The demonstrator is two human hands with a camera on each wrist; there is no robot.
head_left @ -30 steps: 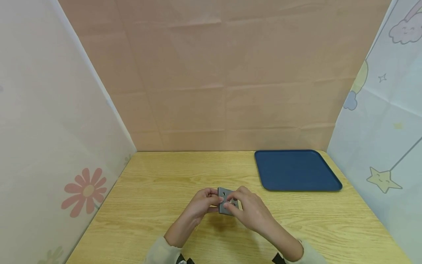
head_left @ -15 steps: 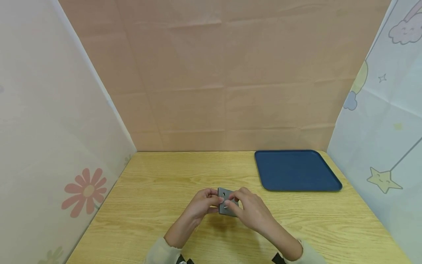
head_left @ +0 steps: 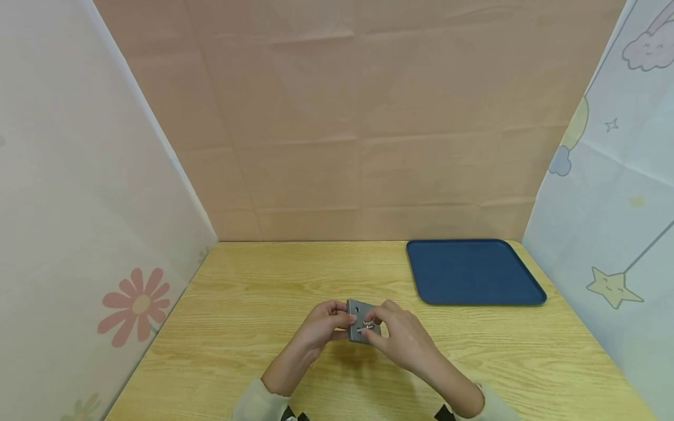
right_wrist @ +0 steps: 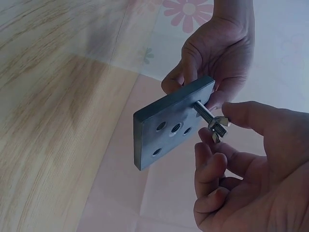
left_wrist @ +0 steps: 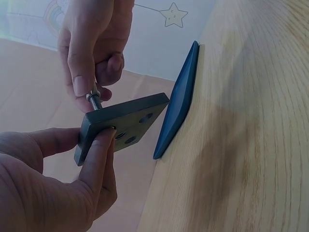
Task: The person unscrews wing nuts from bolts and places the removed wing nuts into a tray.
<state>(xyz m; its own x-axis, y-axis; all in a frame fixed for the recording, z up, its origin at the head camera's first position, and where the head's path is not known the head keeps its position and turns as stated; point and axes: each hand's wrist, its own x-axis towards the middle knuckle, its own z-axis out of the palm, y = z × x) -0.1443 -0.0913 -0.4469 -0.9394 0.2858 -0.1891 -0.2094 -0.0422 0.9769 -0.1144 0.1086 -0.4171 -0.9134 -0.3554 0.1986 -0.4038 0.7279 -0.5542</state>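
Observation:
My left hand [head_left: 318, 327] holds a grey metal plate [right_wrist: 164, 145] by its left side, thumb on one face and fingers behind. The plate has several round holes and is raised above the table, tilted. From one hole a threaded bolt [right_wrist: 203, 112] sticks out, and a silver wing nut [right_wrist: 220, 123] sits near its free end, apart from the plate. My right hand [head_left: 408, 339] has its thumb and index finger at the wings of this nut, pinching it, with the other fingers curled below. In the left wrist view, the right fingers hide most of the nut.
A dark blue tray [head_left: 474, 272] lies on the wooden table [head_left: 274, 280] at the back right. A brown paper-like backdrop [head_left: 295, 117] stands behind, and patterned white sheets [head_left: 605, 222] line both sides.
My right thumb and index finger shift around the wing nut. They cover it half a second ago, and now it shows between them. The left hand and plate stay nearly still.

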